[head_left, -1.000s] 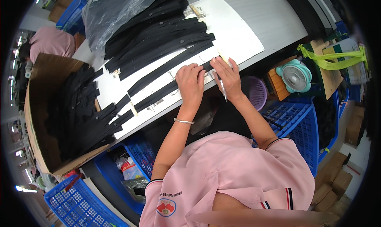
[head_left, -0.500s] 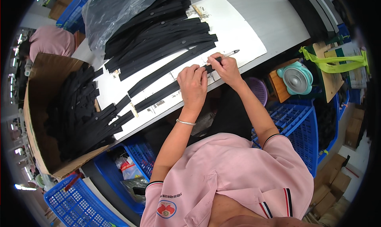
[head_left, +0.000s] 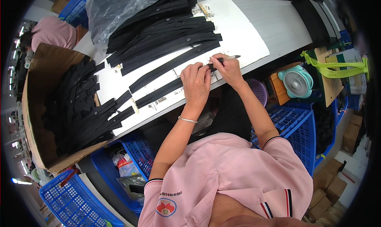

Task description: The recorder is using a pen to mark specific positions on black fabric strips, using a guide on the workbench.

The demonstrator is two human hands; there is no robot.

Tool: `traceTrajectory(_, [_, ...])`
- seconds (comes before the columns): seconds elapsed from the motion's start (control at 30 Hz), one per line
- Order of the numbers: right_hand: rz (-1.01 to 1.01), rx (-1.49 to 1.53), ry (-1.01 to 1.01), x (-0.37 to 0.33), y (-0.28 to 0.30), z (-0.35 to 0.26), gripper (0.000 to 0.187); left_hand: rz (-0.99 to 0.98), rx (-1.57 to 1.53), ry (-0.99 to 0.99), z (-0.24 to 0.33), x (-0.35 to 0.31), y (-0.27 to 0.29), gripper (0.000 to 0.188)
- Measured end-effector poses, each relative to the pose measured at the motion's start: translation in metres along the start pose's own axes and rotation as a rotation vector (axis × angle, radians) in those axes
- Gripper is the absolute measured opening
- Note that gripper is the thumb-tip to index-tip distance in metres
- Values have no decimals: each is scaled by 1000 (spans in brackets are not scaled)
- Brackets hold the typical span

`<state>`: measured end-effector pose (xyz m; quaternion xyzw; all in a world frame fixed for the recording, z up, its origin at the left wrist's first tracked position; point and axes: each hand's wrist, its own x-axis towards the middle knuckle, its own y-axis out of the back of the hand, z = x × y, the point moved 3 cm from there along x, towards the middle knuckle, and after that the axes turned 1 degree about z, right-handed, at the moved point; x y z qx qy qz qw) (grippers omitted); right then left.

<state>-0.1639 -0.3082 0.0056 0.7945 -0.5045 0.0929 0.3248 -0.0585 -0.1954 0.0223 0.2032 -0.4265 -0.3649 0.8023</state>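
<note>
My left hand [head_left: 195,85] bends its fingers over the right end of a black fabric strip [head_left: 163,93], holding it against a white board [head_left: 252,38]. Beside it, my right hand [head_left: 229,71] is closed round a pen [head_left: 231,58], its far end pointing right. Its fingers are close to the strip's end; the exact contact is hidden. A second black strip [head_left: 158,71] lies farther back, roughly parallel. Behind that is a layered stack of black strips [head_left: 158,38], some with a round button-like spot.
A cardboard box [head_left: 31,120] full of black strips stands left, a clear plastic bag [head_left: 115,12] behind. Blue baskets [head_left: 73,199] are low left and right. A purple basket [head_left: 258,91] and a teal fan [head_left: 297,84] are right. Another person [head_left: 53,33] is far left.
The view has shifted slightly. Both hands keep their places at the strip's right end. The pen has turned a little flatter in my right hand.
</note>
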Motion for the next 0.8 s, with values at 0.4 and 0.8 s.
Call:
traceTrajectory(0.4, [-148,-58,-84,-5,9,10,28,-40,12,-9,2,-1,0,17])
traceTrajectory(0.8, [14,409,-258,-6,16,4,20,577,-286,-285,83,13,199,20])
